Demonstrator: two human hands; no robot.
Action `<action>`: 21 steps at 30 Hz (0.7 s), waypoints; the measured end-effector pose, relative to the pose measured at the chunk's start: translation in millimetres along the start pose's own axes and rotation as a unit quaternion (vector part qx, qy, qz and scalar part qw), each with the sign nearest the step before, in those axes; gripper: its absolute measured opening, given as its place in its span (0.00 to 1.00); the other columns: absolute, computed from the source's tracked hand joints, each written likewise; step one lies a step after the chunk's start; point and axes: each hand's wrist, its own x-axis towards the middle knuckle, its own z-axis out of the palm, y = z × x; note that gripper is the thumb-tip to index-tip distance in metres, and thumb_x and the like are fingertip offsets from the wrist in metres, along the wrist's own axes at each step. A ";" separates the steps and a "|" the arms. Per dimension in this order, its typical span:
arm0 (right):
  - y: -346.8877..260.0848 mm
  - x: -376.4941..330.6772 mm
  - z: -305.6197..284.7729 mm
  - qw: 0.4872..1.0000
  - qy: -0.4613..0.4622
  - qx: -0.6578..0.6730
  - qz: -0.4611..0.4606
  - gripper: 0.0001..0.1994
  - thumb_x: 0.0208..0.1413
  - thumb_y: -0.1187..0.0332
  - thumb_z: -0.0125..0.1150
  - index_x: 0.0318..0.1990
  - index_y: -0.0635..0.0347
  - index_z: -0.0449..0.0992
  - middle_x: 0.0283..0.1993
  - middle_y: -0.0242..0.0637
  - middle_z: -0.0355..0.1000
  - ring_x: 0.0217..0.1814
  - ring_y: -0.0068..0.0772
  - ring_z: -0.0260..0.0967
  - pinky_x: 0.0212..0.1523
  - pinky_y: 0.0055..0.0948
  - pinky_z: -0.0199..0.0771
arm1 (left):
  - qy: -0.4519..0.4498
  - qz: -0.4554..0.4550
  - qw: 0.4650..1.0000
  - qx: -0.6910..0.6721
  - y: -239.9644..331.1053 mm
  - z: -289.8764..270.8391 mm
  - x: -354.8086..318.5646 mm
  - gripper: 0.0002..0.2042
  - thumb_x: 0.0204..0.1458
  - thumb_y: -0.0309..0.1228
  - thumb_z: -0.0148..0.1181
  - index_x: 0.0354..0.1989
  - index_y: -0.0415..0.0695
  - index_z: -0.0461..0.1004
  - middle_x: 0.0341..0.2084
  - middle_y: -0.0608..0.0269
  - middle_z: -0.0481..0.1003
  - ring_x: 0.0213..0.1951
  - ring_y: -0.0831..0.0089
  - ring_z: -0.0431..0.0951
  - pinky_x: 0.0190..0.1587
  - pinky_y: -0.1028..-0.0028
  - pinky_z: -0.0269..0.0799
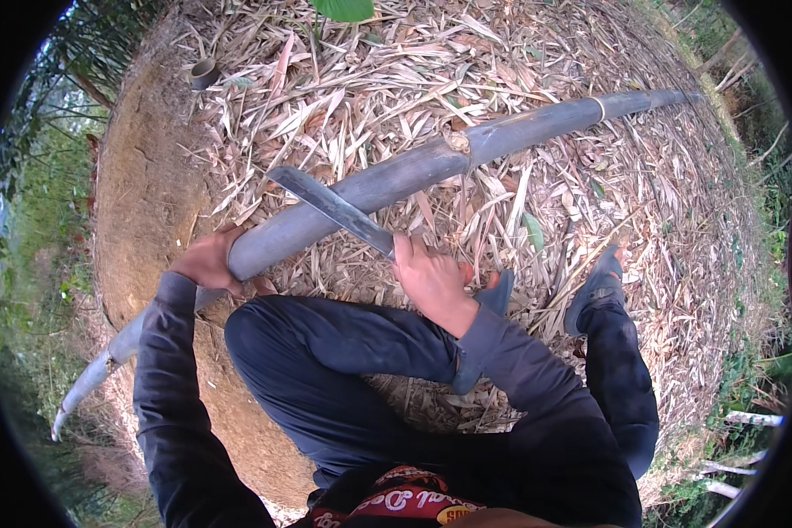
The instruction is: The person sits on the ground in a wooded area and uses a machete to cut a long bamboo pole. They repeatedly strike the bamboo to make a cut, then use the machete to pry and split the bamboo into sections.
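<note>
A long grey bamboo pole (pixel 396 176) lies slantwise across the ground, from the lower left to the upper right, with a node near its middle. My left hand (pixel 209 261) is wrapped round the pole near my left knee. In my right hand (pixel 433 280) is a machete (pixel 334 207), gripped by its handle, which the fingers mostly hide. Its dark blade crosses over the pole, pointing up and left; whether it touches the bamboo I cannot tell.
Dry bamboo leaves (pixel 519 220) litter the ground. A short cut piece of bamboo (pixel 204 74) stands at the upper left, by a bare earth edge (pixel 145 176). My bent left leg (pixel 343 339) lies just below the pole. Green plants (pixel 40 202) grow beyond the edge.
</note>
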 end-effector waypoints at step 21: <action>129.0 -10.1 -19.1 0.971 0.043 0.013 0.236 0.21 0.68 0.52 0.56 0.39 0.66 0.71 0.23 0.57 0.76 0.26 0.62 0.77 0.29 0.54 0.78 | -0.009 -0.010 0.998 -0.069 4.0 7.0 8.4 0.43 0.23 0.32 0.79 0.58 0.43 0.71 0.49 0.48 0.79 0.52 0.52 0.80 0.58 0.61 0.74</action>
